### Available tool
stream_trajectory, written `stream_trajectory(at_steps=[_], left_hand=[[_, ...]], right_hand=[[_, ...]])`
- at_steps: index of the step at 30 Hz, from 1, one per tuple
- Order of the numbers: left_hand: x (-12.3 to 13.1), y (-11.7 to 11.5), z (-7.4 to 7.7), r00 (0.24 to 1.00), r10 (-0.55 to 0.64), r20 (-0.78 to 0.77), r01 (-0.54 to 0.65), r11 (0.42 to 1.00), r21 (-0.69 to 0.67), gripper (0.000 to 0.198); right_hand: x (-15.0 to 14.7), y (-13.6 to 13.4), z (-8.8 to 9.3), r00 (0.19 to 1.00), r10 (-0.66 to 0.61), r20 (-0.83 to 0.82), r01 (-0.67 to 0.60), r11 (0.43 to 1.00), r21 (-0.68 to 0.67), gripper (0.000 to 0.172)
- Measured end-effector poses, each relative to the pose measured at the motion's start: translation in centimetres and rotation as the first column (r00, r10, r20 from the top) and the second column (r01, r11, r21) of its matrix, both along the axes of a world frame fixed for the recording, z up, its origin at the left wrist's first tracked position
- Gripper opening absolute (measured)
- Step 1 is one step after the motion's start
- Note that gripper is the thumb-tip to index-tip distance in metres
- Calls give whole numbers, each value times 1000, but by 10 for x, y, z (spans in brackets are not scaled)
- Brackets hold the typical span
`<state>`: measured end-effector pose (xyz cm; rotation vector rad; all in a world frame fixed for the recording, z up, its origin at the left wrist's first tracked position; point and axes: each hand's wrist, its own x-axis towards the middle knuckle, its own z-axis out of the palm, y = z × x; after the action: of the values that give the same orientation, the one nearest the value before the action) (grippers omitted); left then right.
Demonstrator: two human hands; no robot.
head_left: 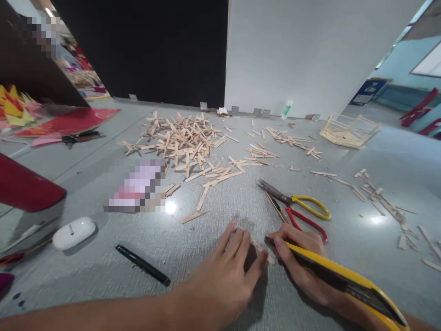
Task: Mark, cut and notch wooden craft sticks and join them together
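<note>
My left hand (229, 271) is low in the middle, its fingers bent down and holding a wooden craft stick (270, 260) against the grey tabletop. Most of that stick is hidden under my fingers. To the right, my right hand (303, 257) is closed around a yellow and black utility knife (344, 280). The knife's tip end points left, close to the stick and my left thumb; I cannot make out whether the blade touches the wood. Just beyond my right hand lie scissors (292, 202) with one yellow and one red handle, beside a thin pen-like tool (276, 206).
A heap of craft sticks (186, 142) lies toward the back, with cut pieces (386, 202) scattered right. A small stick frame (349, 132) stands back right. On the left are a black pen (143, 265), a white case (74, 233) and a blurred phone-like object (138, 186). Upright boards (282, 55) close off the back.
</note>
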<state>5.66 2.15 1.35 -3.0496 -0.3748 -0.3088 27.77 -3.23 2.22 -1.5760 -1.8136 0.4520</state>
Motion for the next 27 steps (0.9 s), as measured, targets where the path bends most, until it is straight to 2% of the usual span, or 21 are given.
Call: stream_trajectory(at_steps=[9, 12, 17, 20, 27], left_hand=[[2, -7, -4, 994, 113, 9, -113, 993, -39, 50], [2, -8, -4, 980, 192, 50, -191, 981, -35, 47], [2, -2, 4, 936, 350, -23, -351, 936, -22, 26], [1, 3, 8, 933, 349, -89, -352, 935, -31, 20], [0, 11, 13, 943, 307, -131, -317, 946, -71, 23]], right_hand=[[0, 3, -2, 999, -46, 1, 46, 999, -14, 39], [-1, 2, 0, 998, -58, 9, 58, 998, -9, 38], [-3, 3, 4, 998, -65, 21, 65, 998, -11, 40], [-4, 4, 4, 997, -71, 29, 72, 997, -17, 39], [-3, 3, 4, 997, -62, 45, 63, 998, -22, 40]])
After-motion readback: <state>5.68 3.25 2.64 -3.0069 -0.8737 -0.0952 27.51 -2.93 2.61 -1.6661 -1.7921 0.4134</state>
